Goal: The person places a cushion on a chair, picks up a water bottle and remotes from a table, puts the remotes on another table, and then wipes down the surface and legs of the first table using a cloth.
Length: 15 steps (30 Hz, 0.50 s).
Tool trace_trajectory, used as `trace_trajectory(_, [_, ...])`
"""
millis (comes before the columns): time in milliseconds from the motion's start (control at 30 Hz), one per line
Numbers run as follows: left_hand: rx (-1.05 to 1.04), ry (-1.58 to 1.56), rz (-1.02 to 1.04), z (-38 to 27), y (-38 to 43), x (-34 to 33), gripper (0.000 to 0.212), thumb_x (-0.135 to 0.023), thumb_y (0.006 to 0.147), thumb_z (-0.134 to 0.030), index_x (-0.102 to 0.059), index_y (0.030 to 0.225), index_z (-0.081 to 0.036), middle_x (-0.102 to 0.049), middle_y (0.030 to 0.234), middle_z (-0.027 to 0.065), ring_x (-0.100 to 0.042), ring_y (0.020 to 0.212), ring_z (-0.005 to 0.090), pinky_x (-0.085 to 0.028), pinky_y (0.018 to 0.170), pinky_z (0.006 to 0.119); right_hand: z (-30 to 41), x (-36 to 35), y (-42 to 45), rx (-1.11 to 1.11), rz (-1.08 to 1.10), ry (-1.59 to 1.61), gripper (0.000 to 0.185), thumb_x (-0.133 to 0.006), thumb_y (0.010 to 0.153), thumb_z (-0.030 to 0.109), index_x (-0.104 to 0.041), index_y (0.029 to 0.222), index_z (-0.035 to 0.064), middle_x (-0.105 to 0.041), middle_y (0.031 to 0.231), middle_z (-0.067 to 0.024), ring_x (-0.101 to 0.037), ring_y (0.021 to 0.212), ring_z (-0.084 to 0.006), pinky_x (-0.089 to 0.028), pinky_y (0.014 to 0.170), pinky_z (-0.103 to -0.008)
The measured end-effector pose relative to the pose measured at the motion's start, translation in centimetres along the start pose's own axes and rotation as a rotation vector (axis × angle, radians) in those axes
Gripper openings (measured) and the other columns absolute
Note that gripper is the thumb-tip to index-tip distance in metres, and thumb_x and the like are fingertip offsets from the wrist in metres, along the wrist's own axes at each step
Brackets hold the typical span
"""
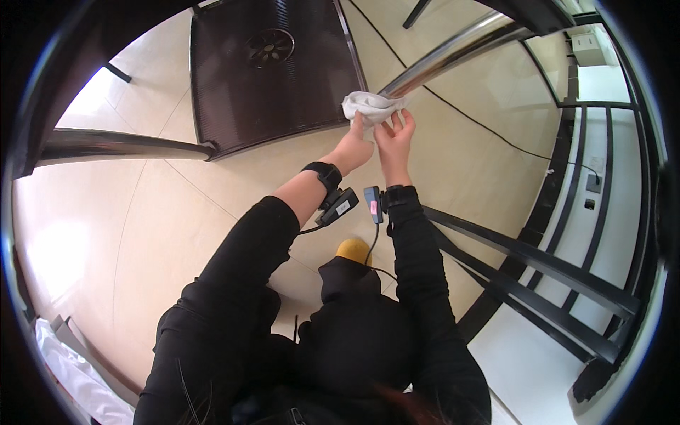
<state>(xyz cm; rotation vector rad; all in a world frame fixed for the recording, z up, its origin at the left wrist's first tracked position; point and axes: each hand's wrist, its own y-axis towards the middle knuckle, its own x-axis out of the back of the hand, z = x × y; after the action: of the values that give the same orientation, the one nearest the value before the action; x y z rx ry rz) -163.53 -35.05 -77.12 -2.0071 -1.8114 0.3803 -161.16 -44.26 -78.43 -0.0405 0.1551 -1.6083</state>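
Observation:
A white cloth (366, 106) is bunched around the low end of a shiny metal table leg (451, 56), by the near right corner of a dark brown shelf panel (276, 95). My left hand (355, 147) presses on the cloth from the near side, with one finger extended onto it. My right hand (395, 143) grips the cloth's right part with bent fingers. The cloth hides the part of the leg beneath it. Each wrist wears a black strap with a small cabled device.
Another metal leg (127, 146) meets the panel's near left corner. A thin black cable (478, 127) crosses the tiled floor (175, 212) to a wall socket (593, 183). Black metal bars (531, 265) stand to the right. A white plastic bag (79, 377) lies at lower left.

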Motion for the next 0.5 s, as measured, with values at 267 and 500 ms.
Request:
trace_trajectory(267, [-0.102, -0.130, -0.151, 1.0, 1.9, 0.5, 0.066, -0.038, 0.069, 0.001, -0.009, 0.128, -0.003, -0.049, 0.098, 0.0149, -0.049, 0.085, 0.0169, -0.039, 0.069, 0.022, -0.5, -0.9, 2.7, 0.584, 0.093, -0.589, 0.063, -0.064, 0.062, 0.016, -0.030, 0.110, -0.0077, -0.043, 0.104, -0.0237, -0.042, 0.098, -0.0351, -0.032, 0.084, -0.0354])
trace_trajectory(500, [-0.031, -0.262, -0.039, 1.5, 0.9, 1.6, 0.065, -0.029, 0.062, 0.014, -0.022, 0.124, -0.004, -0.026, 0.127, 0.0149, -0.021, 0.120, 0.0251, -0.020, 0.097, 0.030, -2.0, -0.9, 3.4, 0.311, 0.040, -0.571, 0.053, -0.070, 0.054, 0.021, -0.044, 0.092, -0.0027, -0.052, 0.088, -0.0185, -0.052, 0.081, -0.0322, -0.042, 0.069, -0.0372])
